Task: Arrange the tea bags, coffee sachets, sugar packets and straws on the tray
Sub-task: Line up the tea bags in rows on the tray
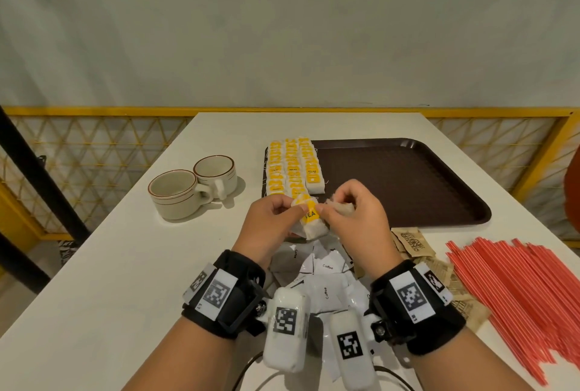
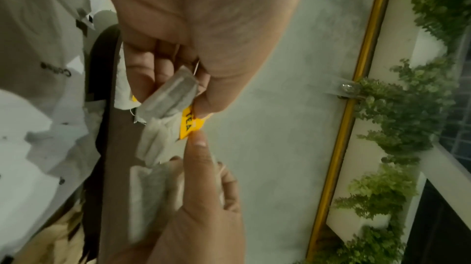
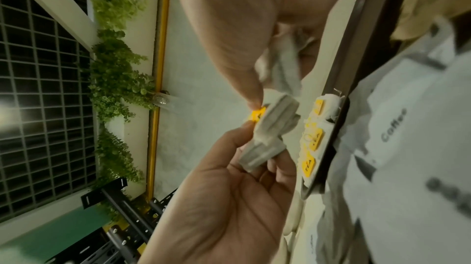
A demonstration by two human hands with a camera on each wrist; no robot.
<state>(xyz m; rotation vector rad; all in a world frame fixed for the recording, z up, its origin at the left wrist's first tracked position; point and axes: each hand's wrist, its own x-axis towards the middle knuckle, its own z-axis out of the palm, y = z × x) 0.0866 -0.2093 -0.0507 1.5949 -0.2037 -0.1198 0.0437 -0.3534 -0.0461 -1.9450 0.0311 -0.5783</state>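
Just above the tray's [image 1: 408,189] near edge, L hand [image 1: 270,221] & R hand [image 1: 354,214] both pinch tea bags [image 1: 310,218] w/ yellow tags; 3 rows of bagged tea [image 1: 292,167] lie on tray's left side.

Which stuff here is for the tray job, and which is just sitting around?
For the job: tray, tea bags, coffee sachets, sugar packets, straws.
Just sitting around: two cups, yellow railing.

dim, soft-shadowed; wrist views blurred, edges warped.
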